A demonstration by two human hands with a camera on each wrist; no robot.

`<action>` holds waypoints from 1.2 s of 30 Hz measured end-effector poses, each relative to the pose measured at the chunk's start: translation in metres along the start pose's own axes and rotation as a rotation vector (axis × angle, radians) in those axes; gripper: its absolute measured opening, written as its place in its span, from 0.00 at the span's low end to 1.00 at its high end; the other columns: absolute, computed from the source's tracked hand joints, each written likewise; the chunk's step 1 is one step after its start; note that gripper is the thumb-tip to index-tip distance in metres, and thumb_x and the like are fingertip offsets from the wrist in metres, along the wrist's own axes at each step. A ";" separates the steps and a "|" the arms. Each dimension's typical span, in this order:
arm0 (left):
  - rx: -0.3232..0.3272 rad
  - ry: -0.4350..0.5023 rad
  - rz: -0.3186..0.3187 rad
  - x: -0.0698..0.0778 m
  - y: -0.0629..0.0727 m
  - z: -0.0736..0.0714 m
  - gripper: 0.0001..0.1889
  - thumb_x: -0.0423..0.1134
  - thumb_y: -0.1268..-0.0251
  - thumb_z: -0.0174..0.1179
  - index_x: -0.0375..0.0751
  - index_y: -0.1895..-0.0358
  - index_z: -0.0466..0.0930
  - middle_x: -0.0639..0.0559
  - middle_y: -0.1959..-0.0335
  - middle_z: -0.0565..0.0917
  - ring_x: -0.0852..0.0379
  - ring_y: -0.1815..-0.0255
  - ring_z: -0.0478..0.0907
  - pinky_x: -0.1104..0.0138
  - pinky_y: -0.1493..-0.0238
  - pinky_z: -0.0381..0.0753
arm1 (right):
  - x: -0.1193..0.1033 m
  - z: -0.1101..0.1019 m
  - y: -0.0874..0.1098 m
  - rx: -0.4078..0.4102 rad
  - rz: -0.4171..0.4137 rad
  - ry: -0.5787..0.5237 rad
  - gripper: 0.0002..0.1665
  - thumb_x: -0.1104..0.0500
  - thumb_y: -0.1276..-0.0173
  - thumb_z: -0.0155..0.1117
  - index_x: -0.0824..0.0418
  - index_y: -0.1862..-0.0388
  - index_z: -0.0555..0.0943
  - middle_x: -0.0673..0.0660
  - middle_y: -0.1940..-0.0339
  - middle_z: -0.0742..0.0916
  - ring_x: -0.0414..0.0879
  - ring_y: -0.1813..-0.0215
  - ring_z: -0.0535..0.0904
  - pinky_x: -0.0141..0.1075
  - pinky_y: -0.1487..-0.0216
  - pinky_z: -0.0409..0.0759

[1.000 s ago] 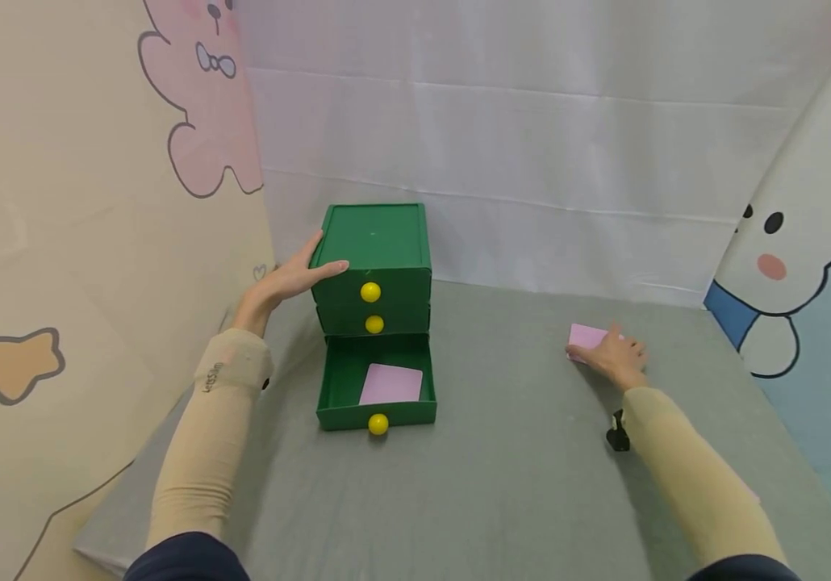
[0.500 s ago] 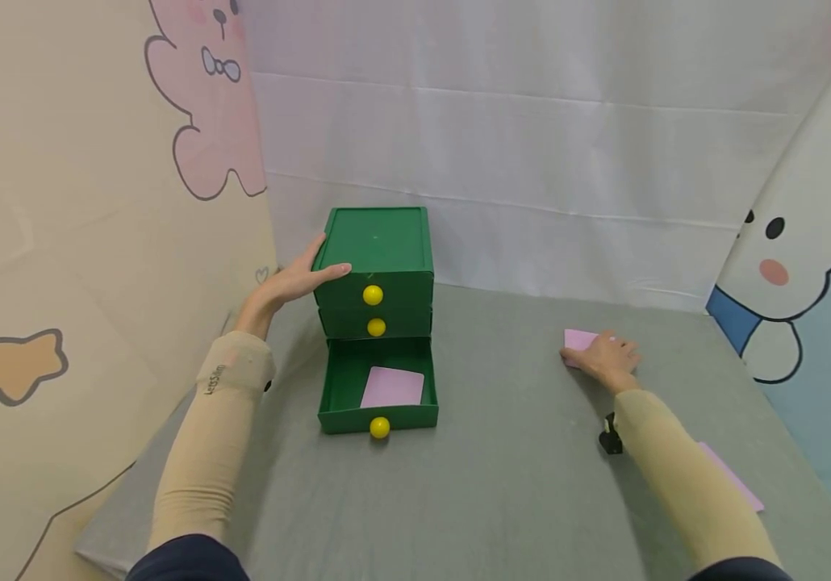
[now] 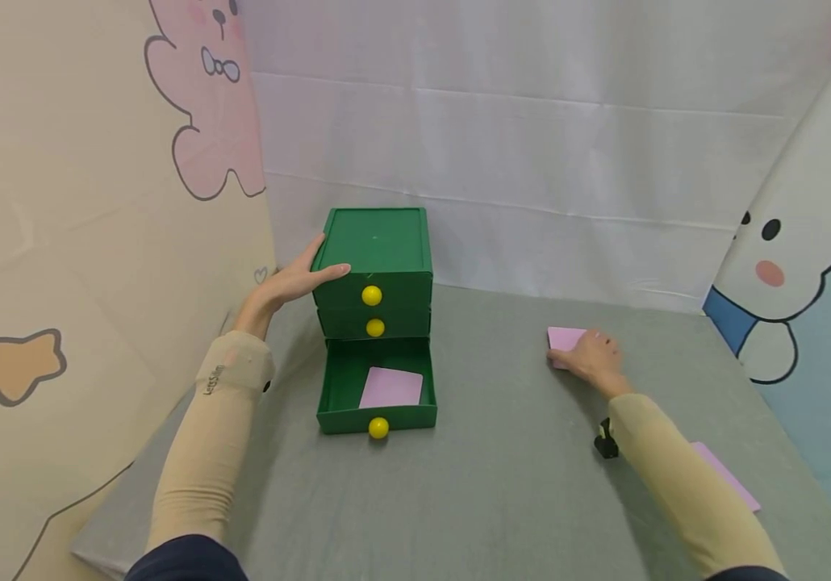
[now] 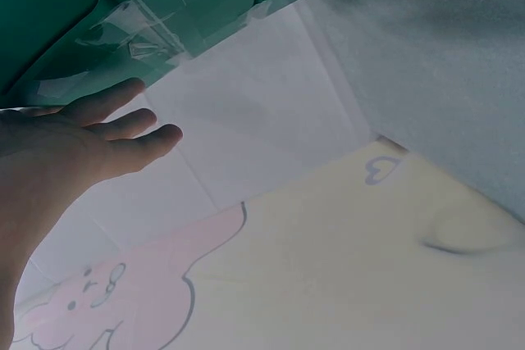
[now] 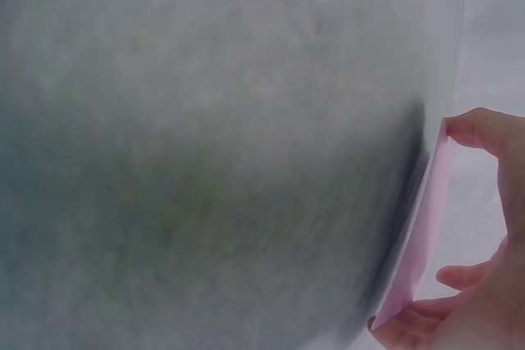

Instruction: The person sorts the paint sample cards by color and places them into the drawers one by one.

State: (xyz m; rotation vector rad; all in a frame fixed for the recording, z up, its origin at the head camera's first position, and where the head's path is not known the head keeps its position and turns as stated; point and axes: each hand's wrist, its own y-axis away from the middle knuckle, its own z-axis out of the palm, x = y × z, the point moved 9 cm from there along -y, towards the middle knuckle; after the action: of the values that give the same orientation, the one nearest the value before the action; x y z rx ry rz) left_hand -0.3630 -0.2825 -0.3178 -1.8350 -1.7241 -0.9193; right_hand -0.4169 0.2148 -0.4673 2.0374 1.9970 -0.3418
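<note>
My left hand (image 3: 290, 284) rests against the left side of a small green drawer cabinet (image 3: 379, 238), its thumb along the top front edge. In the left wrist view, the fingers (image 4: 135, 149) are stretched out beside the cabinet wall. The bottom drawer (image 3: 339, 379) is pulled out and holds a pink card (image 3: 391, 387) lying flat. On the right, my right hand (image 3: 593, 359) grips another pink card (image 3: 564, 338) by opposite edges. The right wrist view has this card (image 5: 425, 239) between thumb and fingers, tilted near the grey surface.
A third pink card (image 3: 726, 476) lies at the right, partly behind my right forearm. Yellow round knobs (image 3: 372, 295) mark the drawer fronts; the upper two drawers are closed. A white cloth wall (image 3: 517, 161) stands behind the grey table (image 3: 503, 484).
My right hand has moved a little left with the pink card. The card by the right forearm has come into fuller view. My left hand stays on the cabinet.
</note>
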 end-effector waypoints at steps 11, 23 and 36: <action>-0.001 -0.021 -0.002 -0.001 -0.001 -0.001 0.53 0.68 0.37 0.50 0.55 0.23 0.23 0.54 0.20 0.27 0.44 0.19 0.29 0.37 0.25 0.39 | -0.044 -0.002 0.017 0.015 -0.154 -0.024 0.52 0.38 0.45 0.66 0.79 0.40 0.64 0.76 0.50 0.76 0.68 0.47 0.71 0.58 0.49 0.72; -0.005 -0.024 -0.006 0.000 -0.002 -0.001 0.54 0.68 0.37 0.51 0.54 0.23 0.22 0.53 0.20 0.27 0.45 0.19 0.29 0.38 0.25 0.39 | -0.099 -0.007 0.036 0.054 -0.327 -0.030 0.54 0.37 0.48 0.69 0.76 0.36 0.65 0.72 0.46 0.79 0.66 0.45 0.74 0.54 0.49 0.74; -0.004 -0.020 0.001 -0.001 -0.003 -0.001 0.54 0.68 0.37 0.51 0.55 0.23 0.23 0.53 0.20 0.27 0.45 0.19 0.30 0.38 0.25 0.39 | -0.156 -0.011 0.068 0.022 -0.448 -0.079 0.53 0.38 0.49 0.69 0.69 0.34 0.65 0.67 0.45 0.79 0.60 0.46 0.72 0.50 0.52 0.77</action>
State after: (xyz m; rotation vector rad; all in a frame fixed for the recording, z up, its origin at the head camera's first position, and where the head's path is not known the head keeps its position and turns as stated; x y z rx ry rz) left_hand -0.3657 -0.2836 -0.3182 -1.8533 -1.7347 -0.9073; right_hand -0.3530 0.0712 -0.4008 1.5416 2.3932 -0.5238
